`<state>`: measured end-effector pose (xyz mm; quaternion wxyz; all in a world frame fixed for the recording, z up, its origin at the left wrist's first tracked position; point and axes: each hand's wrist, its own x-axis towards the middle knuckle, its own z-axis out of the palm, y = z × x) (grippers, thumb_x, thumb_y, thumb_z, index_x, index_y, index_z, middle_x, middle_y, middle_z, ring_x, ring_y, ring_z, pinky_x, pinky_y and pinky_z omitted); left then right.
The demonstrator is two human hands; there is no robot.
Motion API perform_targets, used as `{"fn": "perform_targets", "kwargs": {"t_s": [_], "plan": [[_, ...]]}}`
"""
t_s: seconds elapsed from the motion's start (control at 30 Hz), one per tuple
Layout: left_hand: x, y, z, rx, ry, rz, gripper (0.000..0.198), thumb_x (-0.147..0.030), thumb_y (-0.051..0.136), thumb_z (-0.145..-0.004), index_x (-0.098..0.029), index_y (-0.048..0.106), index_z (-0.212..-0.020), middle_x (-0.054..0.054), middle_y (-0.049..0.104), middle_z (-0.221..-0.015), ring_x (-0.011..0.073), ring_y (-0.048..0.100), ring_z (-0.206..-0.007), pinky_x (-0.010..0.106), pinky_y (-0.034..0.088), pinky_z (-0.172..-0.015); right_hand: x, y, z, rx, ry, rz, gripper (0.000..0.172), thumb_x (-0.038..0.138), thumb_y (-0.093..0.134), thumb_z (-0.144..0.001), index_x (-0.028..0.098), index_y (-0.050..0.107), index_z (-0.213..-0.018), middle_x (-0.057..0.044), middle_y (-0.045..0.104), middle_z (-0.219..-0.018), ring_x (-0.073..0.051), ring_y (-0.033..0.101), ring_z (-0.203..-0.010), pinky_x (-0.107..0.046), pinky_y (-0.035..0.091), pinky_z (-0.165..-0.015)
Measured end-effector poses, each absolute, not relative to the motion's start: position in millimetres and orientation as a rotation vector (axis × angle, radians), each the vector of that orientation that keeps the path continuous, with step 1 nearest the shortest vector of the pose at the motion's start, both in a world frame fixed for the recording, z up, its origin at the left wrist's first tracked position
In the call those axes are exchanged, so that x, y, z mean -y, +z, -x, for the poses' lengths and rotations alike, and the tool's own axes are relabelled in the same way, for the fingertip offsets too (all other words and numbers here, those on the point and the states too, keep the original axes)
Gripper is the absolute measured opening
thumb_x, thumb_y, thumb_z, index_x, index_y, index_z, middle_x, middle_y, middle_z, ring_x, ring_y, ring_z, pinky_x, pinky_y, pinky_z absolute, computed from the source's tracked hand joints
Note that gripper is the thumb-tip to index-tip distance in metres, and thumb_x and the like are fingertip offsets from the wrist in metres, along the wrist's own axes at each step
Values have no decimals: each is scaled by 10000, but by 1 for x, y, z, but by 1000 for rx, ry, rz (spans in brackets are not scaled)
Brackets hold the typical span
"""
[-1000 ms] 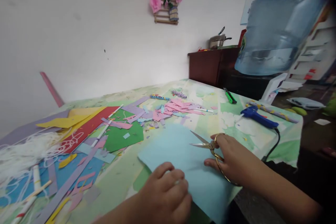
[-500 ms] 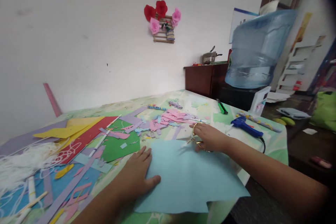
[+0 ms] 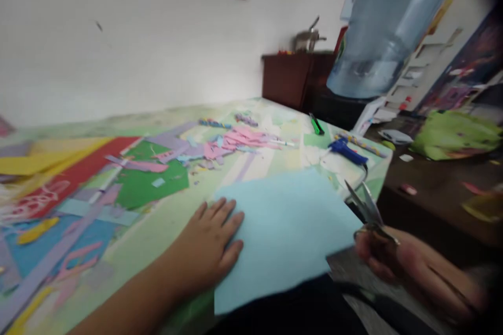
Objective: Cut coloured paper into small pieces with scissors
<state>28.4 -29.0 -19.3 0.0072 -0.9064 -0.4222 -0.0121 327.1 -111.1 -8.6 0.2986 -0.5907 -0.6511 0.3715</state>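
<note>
A light blue sheet of paper (image 3: 286, 225) lies at the near edge of the table, its front part overhanging. My left hand (image 3: 212, 243) rests flat on the sheet's left side, fingers spread. At the right, past the sheet's corner, my right hand (image 3: 408, 267) holds a pair of scissors (image 3: 369, 212) by the handles. The blades point up and away, spread apart, with nothing between them. Motion blurs my right hand a little.
Paper scraps (image 3: 236, 141) and a green sheet (image 3: 157, 178) lie left and behind. A blue glue gun (image 3: 348, 152) and a green utility knife (image 3: 316, 124) are at the back right. A large water bottle (image 3: 377, 31) stands beyond the table.
My right hand has moved with the scissors from the sheet's far edge to its right side, nearer me. The sheet has turned somewhat, and the whole view has shifted.
</note>
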Motion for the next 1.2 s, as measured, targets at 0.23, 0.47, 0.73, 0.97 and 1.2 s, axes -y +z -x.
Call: {"fn": "perform_targets", "kwargs": {"t_s": [0.23, 0.47, 0.73, 0.97, 1.2], "plan": [[33, -26, -60, 1474, 65, 2653, 560, -456, 269, -745, -142, 344, -1202, 179, 332, -1250, 350, 298, -1107, 505, 241, -840, 174, -54, -294, 1906, 1188, 1822, 490, 622, 257, -695, 166, 435, -685, -21, 442, -634, -117, 375, -562, -230, 321, -495], [73, -23, -94, 1453, -271, 2592, 454, -348, 388, -716, -98, 482, -1084, 193, 467, -1125, 354, 330, -1077, 532, 227, -839, 175, -68, -286, 1729, 1421, 1763, 510, 551, 147, -772, 150, 459, -723, -7, 441, -633, -85, 365, -543, -185, 309, -463], [132, -88, -113, 2420, -1161, 3283, 328, -405, 358, -721, -173, 508, -544, -8, 461, -443, 113, 451, -424, 222, 366, -413, 175, -75, -296, 1713, 1509, 1874, 569, 657, 167, -687, 145, 416, -675, -11, 392, -640, -98, 347, -569, -208, 297, -475], [122, -113, -117, 2951, -2886, 2160, 347, -509, 487, -608, -167, 436, -576, -46, 399, -482, 53, 305, -368, 191, 247, -349, 170, -102, -283, 1688, 1459, 1657, 526, 680, 243, -646, 168, 361, -637, 21, 326, -576, -83, 293, -524, -202, 281, -457], [132, -91, -110, 2225, -2108, 3218, 573, -621, 505, -508, -193, 521, -888, 1, 460, -626, 116, 412, -551, 250, 347, -519, 165, -82, -272, 1535, 1454, 1384, 481, 643, 267, -675, 176, 380, -705, 2, 344, -639, -111, 350, -592, -237, 349, -538]]}}
